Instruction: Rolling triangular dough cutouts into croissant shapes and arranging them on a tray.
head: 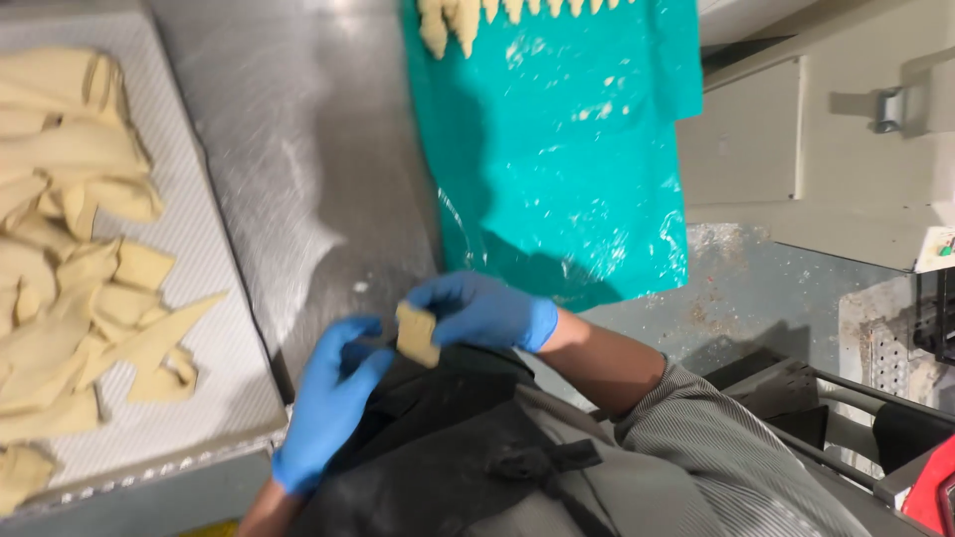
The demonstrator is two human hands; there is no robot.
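Observation:
Both my hands wear blue gloves. My right hand (487,310) pinches a small pale piece of dough (417,334) at its upper edge, close to my body. Just left of the dough is my left hand (331,398), fingers curled and fingertips near its lower left side; whether it touches the dough I cannot tell. The hands are above the near edge of a steel table (308,179).
A white mesh tray (209,328) at the left holds several cut triangles and strips of dough (80,249). A teal plastic sheet (567,159) lies on the table further back, with shaped dough pieces (468,18) along its top edge. A beige cabinet (796,149) stands at right.

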